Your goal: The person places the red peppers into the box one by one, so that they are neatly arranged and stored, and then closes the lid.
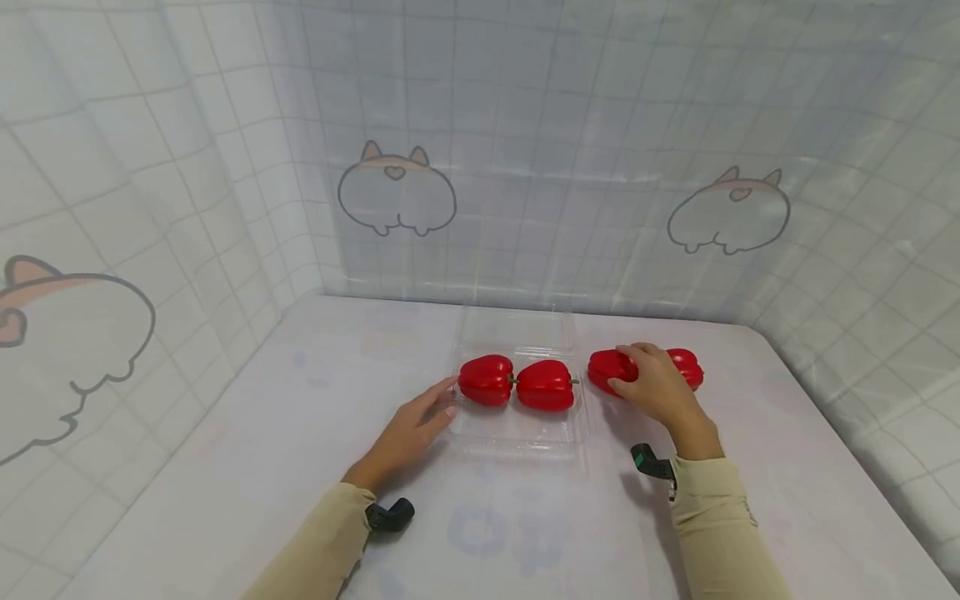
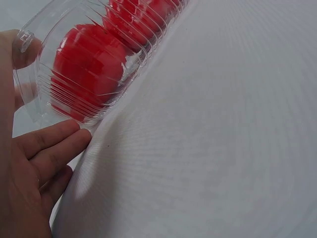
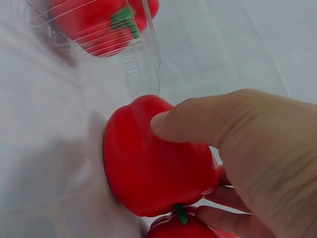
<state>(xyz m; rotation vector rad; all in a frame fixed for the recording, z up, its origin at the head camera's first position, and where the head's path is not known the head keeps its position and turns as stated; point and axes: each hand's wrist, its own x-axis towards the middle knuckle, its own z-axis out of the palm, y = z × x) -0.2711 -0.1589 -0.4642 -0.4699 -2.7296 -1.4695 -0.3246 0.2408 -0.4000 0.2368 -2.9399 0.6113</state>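
Two red bell peppers with green stems, the left one (image 1: 486, 381) and the right one (image 1: 545, 386), lie in a clear plastic clamshell box (image 1: 517, 429) with its lid laid back. My left hand (image 1: 415, 427) is at the box's left side; in the left wrist view its fairly straight fingers (image 2: 54, 148) touch the clear wall. Right of the box, my right hand (image 1: 656, 383) grips a third red bell pepper (image 3: 153, 163), thumb on its side. That pepper appears to rest on the table. Another red bell pepper (image 1: 686, 369) lies just beyond, partly hidden by my hand.
The white table (image 1: 315, 400) has a rounded back right corner. Behind and beside it hang white gridded sheets (image 1: 525, 167) with cartoon animal drawings. The box's clear lid (image 1: 516, 329) lies toward the back of the table.
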